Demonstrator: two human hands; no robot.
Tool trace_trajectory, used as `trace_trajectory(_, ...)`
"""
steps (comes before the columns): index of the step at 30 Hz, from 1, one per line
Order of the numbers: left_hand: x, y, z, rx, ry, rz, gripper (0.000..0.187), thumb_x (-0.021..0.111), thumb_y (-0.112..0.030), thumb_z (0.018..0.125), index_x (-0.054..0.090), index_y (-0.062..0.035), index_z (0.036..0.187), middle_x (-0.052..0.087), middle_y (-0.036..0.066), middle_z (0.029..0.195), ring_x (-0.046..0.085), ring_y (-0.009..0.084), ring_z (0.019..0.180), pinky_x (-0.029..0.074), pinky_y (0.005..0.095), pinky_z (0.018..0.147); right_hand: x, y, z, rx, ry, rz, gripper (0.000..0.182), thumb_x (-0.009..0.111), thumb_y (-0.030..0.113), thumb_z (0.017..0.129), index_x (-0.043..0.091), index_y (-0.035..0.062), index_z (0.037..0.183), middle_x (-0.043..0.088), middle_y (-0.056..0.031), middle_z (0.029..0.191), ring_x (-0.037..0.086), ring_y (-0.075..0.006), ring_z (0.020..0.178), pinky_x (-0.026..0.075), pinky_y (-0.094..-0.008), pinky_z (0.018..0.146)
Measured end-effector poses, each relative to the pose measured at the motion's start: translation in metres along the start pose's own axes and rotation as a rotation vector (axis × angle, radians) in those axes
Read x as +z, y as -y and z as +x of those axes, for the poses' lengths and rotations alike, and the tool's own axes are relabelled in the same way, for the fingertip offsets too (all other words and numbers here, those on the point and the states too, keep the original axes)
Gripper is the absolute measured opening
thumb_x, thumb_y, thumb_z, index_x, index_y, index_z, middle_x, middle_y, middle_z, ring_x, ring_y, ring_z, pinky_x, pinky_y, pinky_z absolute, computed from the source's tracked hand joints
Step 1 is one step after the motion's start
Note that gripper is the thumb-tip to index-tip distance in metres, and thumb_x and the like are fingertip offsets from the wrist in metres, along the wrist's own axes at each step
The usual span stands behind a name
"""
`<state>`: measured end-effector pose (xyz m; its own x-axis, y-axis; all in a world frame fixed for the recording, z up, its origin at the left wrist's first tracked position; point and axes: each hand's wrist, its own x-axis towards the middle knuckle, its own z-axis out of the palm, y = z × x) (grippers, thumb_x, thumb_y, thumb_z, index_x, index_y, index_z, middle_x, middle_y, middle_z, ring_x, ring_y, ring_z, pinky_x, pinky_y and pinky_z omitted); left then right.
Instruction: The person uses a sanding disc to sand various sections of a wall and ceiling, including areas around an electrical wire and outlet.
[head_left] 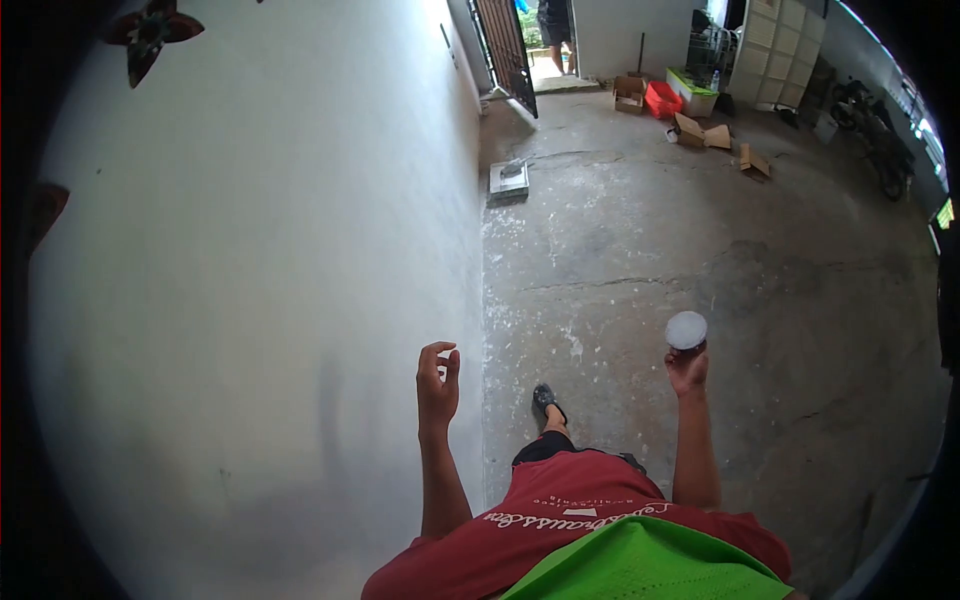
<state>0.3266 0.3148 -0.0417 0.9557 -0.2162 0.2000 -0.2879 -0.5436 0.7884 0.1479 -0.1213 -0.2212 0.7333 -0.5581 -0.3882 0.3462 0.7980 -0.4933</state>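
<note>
My right hand (687, 372) is closed around the dark lower part of a round object with a white, flat-looking top (686, 330). The object is held out over the concrete floor, and its exact kind is too small to tell. On the other side, my left hand (438, 387) is raised close to the pale wall (300, 250). Its fingers are curled, with a gap between thumb and index finger, and nothing shows in it.
A grey-white block (509, 181) lies against the wall base ahead. Farther back are an open barred door (505, 50), cardboard boxes (690, 131), a red bag (662, 99), a motorbike (880, 140) and a person (556, 25) in the doorway.
</note>
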Motion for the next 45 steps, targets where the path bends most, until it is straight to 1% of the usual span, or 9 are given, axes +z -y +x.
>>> trace_trajectory(8, 0.029, 0.017, 0.149, 0.020, -0.045, -0.076, 0.040, 0.056, -0.044, 0.099, 0.061, -0.0054, 0.110, 0.061, 0.008, 0.108, 0.060, 0.0180, 0.080, 0.047, 0.0361, 0.073, 0.065, 0.025, 0.097, -0.099, -0.048, -0.015, 0.033, 0.041, 0.040, 0.100, 0.055, 0.0165, 0.118, 0.058, -0.0012, 0.089, 0.052, -0.0148, 0.066, 0.041, -0.0297, 0.058)
trace_trajectory(14, 0.032, 0.019, 0.243, 0.146, -0.163, -0.111, 0.029, 0.057, -0.033, 0.100, 0.059, -0.0052, 0.108, 0.062, 0.008, 0.106, 0.060, 0.0189, 0.080, 0.047, 0.0352, 0.072, 0.111, 0.013, 0.166, -0.206, -0.032, -0.025, 0.034, 0.042, 0.041, 0.099, 0.056, 0.0160, 0.117, 0.059, -0.0023, 0.084, 0.053, -0.0158, 0.065, 0.043, -0.0306, 0.058)
trace_trajectory(21, 0.040, 0.053, 0.302, 0.145, -0.352, -0.153, 0.012, 0.052, -0.018, 0.100, 0.057, -0.0064, 0.100, 0.063, 0.006, 0.104, 0.060, 0.0174, 0.080, 0.048, 0.0320, 0.072, 0.133, -0.026, 0.260, -0.036, -0.070, -0.050, 0.034, 0.041, 0.041, 0.099, 0.054, 0.0171, 0.119, 0.059, -0.0001, 0.091, 0.053, -0.0142, 0.065, 0.041, -0.0298, 0.056)
trace_trajectory(24, 0.031, 0.061, 0.334, 0.152, -0.509, -0.133, 0.018, 0.051, -0.021, 0.100, 0.055, -0.0048, 0.092, 0.061, 0.009, 0.102, 0.058, 0.0181, 0.077, 0.047, 0.0320, 0.071, 0.161, -0.047, 0.318, 0.053, -0.099, -0.068, 0.033, 0.040, 0.041, 0.100, 0.055, 0.0169, 0.116, 0.058, 0.0000, 0.086, 0.053, -0.0143, 0.064, 0.040, -0.0296, 0.055)
trace_trajectory(28, 0.018, 0.042, 0.366, 0.131, -0.722, 0.013, 0.035, 0.043, -0.033, 0.103, 0.057, -0.0007, 0.099, 0.057, 0.011, 0.101, 0.054, 0.0193, 0.076, 0.046, 0.0340, 0.072, 0.200, -0.075, 0.427, 0.122, -0.052, -0.171, 0.031, 0.038, 0.041, 0.101, 0.057, 0.0180, 0.109, 0.057, 0.0009, 0.080, 0.050, -0.0143, 0.063, 0.039, -0.0313, 0.054)
trace_trajectory(35, -0.019, -0.006, 0.398, 0.157, -1.016, 0.389, 0.042, 0.038, -0.041, 0.103, 0.053, -0.0012, 0.098, 0.050, 0.009, 0.093, 0.051, 0.0211, 0.082, 0.043, 0.0343, 0.077, 0.369, -0.144, 0.581, 0.211, 0.105, -0.424, 0.035, 0.039, 0.043, 0.103, 0.053, 0.0177, 0.123, 0.056, 0.0032, 0.108, 0.050, -0.0105, 0.085, 0.040, -0.0280, 0.068)
trace_trajectory(39, -0.037, -0.018, 0.367, 0.040, -1.232, 0.594, 0.044, 0.030, -0.040, 0.106, 0.049, -0.0027, 0.094, 0.047, 0.008, 0.089, 0.047, 0.0181, 0.075, 0.041, 0.0317, 0.070, 0.460, -0.209, 0.638, 0.250, 0.437, -0.496, 0.025, 0.038, 0.034, 0.105, 0.051, 0.0122, 0.107, 0.053, -0.0012, 0.083, 0.049, -0.0120, 0.071, 0.041, -0.0285, 0.064)
trace_trajectory(42, -0.057, -0.022, 0.341, -0.037, -1.348, 0.688, 0.045, 0.028, -0.041, 0.107, 0.047, -0.0043, 0.088, 0.044, 0.006, 0.084, 0.041, 0.0158, 0.068, 0.038, 0.0296, 0.063, 0.527, -0.256, 0.625, 0.290, 0.515, -0.446, 0.027, 0.038, 0.035, 0.105, 0.051, 0.0115, 0.102, 0.050, -0.0007, 0.076, 0.048, -0.0120, 0.065, 0.040, -0.0281, 0.060)
trace_trajectory(45, -0.072, -0.023, 0.337, -0.182, -1.445, 0.629, 0.060, 0.021, -0.050, 0.106, 0.040, -0.0081, 0.068, 0.030, -0.001, 0.061, 0.030, 0.0130, 0.055, 0.027, 0.0267, 0.052, 0.570, -0.303, 0.593, 0.268, 0.582, -0.490, 0.032, 0.039, 0.037, 0.105, 0.051, 0.0092, 0.115, 0.050, 0.0001, 0.080, 0.048, -0.0097, 0.064, 0.040, -0.0259, 0.059)
